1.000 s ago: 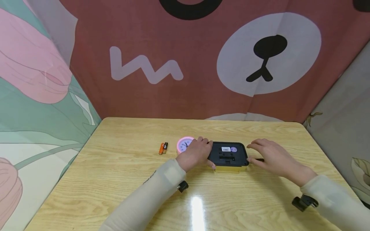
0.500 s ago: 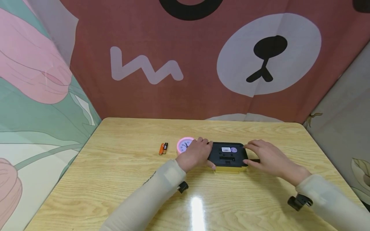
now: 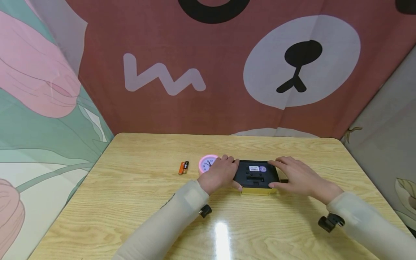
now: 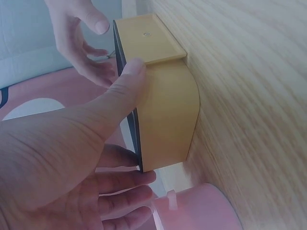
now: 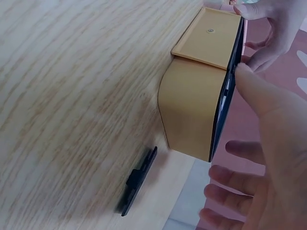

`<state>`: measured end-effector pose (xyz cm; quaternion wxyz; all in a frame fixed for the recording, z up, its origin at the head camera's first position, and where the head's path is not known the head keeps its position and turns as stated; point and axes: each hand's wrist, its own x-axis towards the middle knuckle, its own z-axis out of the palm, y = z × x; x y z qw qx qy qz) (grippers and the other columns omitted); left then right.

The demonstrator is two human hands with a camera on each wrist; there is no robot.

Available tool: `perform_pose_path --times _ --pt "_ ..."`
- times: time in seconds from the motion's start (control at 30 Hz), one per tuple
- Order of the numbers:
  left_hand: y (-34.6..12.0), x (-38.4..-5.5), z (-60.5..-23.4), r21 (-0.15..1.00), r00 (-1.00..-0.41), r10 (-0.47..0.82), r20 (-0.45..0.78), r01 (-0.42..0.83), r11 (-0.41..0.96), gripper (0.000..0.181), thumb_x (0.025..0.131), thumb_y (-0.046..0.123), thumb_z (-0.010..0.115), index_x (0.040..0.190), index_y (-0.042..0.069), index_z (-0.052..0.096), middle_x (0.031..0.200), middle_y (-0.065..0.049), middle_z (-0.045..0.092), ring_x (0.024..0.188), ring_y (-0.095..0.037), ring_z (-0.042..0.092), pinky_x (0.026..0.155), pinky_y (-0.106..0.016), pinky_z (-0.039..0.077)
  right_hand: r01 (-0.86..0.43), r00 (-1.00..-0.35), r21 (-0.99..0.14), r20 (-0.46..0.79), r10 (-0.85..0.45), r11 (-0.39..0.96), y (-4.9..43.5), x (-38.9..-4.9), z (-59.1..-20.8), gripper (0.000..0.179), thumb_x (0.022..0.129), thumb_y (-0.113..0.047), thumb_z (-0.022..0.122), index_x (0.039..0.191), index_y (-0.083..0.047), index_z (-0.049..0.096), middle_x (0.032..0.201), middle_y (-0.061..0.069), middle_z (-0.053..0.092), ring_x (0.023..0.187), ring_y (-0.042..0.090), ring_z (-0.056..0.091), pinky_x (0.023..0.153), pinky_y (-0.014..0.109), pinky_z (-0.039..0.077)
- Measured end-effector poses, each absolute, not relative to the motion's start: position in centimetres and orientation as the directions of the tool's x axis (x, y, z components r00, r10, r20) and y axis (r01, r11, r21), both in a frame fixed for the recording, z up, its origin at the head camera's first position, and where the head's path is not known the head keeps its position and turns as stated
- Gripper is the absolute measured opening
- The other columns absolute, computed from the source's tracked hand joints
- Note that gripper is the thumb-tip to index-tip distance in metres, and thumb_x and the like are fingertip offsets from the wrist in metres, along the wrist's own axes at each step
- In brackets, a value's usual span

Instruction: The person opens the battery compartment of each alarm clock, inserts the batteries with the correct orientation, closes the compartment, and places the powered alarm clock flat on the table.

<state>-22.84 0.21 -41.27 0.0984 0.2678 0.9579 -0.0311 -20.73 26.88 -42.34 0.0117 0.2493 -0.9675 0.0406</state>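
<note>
Yellow box [image 3: 256, 175], black back up, on the table [image 3: 146, 202] at my one o'clock, my left hand [image 3: 221, 174] gripping its nine-o'clock end, my right hand [image 3: 300, 177] loose-fingered on my feeds near its three, black piece [image 5: 137, 183] beneath.

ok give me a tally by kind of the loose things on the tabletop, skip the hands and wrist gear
Batteries: 2
Pink clock: 1
Yellow box with black panel: 1
Small black piece: 1
Total: 5
</note>
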Motion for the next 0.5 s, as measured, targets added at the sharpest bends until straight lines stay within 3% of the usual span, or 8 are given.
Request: perform_pose_path --times 0.3,0.5 --pt "0.2 -22.8 -41.3 -0.014 -0.838 0.507 -0.202 0.520 0.854 0.104 0.076 0.072 0.071 0.156 0.013 0.039 0.151 -0.005 0.051 0.132 -0.023 0.050 0.110 -0.038 0.045 -0.477 -0.876 -0.110 -0.021 -0.481 0.872 27.0 -21.2 -42.4 0.095 0.081 -0.077 0.063 0.152 -0.015 0.047 0.139 0.021 0.059 0.124 0.041 0.058 0.099 0.064 0.045" --pt "0.2 -22.8 -41.3 -0.007 -0.839 0.502 -0.208 0.515 0.857 0.104 0.077 0.072 0.071 0.157 0.014 0.038 0.152 -0.005 0.051 0.133 -0.023 0.050 0.110 -0.038 0.045 -0.484 -0.867 -0.123 -0.065 -0.494 0.866 26.8 -21.8 -42.1 0.101 0.078 -0.076 0.068 0.150 -0.008 0.048 0.138 0.021 0.059 0.123 0.040 0.059 0.099 0.061 0.048"
